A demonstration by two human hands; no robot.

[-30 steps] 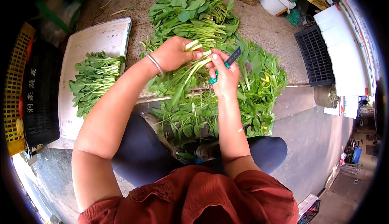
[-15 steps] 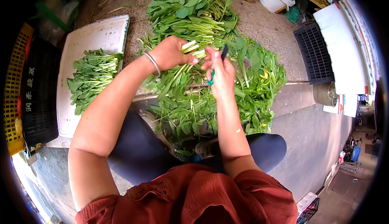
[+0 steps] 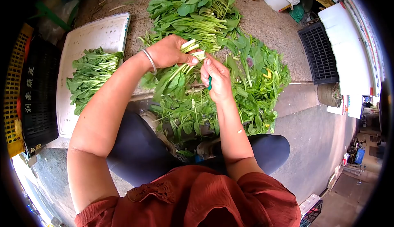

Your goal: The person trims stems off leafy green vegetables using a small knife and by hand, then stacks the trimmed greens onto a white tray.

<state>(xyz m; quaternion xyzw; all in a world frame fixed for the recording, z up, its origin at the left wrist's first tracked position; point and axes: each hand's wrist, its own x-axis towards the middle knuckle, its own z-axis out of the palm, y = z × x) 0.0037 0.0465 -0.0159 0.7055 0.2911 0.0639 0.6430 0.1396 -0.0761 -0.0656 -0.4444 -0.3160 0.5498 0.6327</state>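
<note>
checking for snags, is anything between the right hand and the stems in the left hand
Nothing visible stands between: the right hand is right beside the ends of the stems held in the left hand.

Left arm [image 3: 104,108] and right arm [image 3: 234,132] reach forward — left fingers [image 3: 188,59] clenched, right fingers [image 3: 212,67] curled nearby.

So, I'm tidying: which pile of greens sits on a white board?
The small leafy green bundle, leftmost, on the white rectangular board; the other leafy green piles lie off it.

Green handle [image 3: 210,83] mostly hidden by right hand [image 3: 218,78], leafy heap [image 3: 186,7] cropped above; distant clutter [image 3: 358,156] indistinct
</note>
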